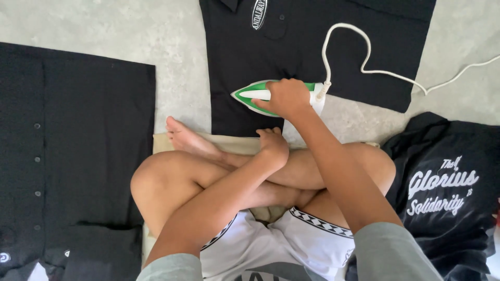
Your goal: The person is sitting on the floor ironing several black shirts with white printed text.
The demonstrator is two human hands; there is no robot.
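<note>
- A black button-up shirt (78,151) lies spread flat at the left, with a line of small round buttons running near to far down its front
- More dark folded clothes (94,255) sit at the near left, just beside that shirt, with small white marks on them
- A crumpled black T-shirt (448,198) with white lettering printed on it lies at the right, near the knee
- A beige cloth (234,141) lies on the floor under the crossed legs
- White shorts (291,244) with a black-and-white patterned hem show at the near edge
- The grey concrete floor (156,31) carries everything
</note>
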